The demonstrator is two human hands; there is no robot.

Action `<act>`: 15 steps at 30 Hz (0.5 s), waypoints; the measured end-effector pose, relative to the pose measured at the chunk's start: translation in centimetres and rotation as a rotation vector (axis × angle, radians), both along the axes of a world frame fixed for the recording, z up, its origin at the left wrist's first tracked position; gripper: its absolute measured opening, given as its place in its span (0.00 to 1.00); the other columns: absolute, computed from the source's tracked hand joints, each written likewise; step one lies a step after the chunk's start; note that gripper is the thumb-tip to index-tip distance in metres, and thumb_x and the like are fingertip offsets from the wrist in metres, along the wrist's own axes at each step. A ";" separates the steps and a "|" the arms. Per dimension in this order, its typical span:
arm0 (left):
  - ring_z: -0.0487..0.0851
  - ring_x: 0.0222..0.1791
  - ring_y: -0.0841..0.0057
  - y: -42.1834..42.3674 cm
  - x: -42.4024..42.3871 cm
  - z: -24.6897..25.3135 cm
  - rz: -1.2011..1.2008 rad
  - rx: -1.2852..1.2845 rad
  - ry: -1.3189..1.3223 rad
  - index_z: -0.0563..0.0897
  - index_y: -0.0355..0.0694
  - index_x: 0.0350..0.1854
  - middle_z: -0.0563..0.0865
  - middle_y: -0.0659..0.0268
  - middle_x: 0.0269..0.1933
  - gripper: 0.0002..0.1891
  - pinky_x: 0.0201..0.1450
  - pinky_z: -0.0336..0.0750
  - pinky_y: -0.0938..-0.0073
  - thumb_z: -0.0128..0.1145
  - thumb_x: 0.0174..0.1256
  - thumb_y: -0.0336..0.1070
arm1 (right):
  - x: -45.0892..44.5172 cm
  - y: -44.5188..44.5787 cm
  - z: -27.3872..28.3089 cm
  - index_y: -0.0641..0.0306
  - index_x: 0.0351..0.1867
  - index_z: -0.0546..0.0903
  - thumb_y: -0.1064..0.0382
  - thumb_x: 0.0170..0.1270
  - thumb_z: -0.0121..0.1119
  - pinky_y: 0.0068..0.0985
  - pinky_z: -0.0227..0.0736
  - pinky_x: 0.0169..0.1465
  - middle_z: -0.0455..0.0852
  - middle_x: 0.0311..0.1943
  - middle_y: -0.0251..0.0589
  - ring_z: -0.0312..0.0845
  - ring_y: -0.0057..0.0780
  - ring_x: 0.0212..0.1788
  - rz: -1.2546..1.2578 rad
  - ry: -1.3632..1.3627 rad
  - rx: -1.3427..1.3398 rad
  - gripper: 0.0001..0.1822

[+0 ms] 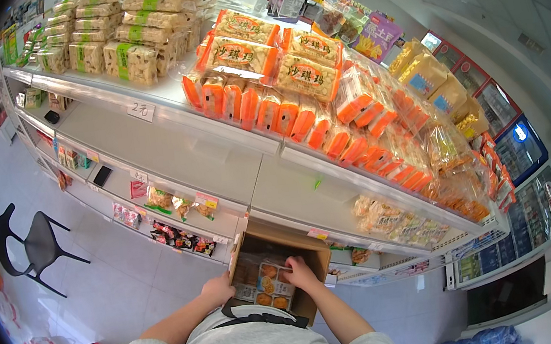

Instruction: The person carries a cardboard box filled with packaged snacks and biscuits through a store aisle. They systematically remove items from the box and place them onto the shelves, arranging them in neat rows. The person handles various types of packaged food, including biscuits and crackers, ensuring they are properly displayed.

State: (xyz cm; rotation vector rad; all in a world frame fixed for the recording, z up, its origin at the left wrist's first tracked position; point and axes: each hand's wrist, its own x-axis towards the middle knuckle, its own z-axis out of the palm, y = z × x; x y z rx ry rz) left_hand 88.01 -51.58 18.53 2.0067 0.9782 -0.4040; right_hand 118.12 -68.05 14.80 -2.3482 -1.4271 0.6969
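Note:
A cardboard box (319, 257), its top open, stands against my body in front of the shelf edge. My left hand (218, 288) grips the left wall of this box. Inside lie clear plastic packs of small round baked cakes (271, 286). My right hand (299, 272) reaches into the box, its fingertips on the upper right corner of the cake pack; whether they pinch it is partly hidden. Above the box, orange-edged sachima packs (267, 59) are piled on the top shelf, with green-banded packs (130, 61) farther left.
Shelf unit edge (264, 145) runs diagonally before me. Lower shelves hold snack bags (176, 199), a black phone-like object (102, 176) and packs of puffed snacks (395, 222). A black chair (44, 244) stands on the floor at left. Glass-door coolers (515, 214) are at right.

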 end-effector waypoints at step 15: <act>0.90 0.56 0.44 -0.2 0.5 -0.5 0.024 0.028 -0.020 0.72 0.36 0.76 0.91 0.40 0.54 0.36 0.62 0.83 0.47 0.58 0.66 0.45 | 3.3 -1.2 20.6 0.63 0.48 0.86 0.69 0.65 0.73 0.37 0.81 0.59 0.84 0.57 0.47 0.83 0.47 0.59 -0.071 -0.206 0.677 0.12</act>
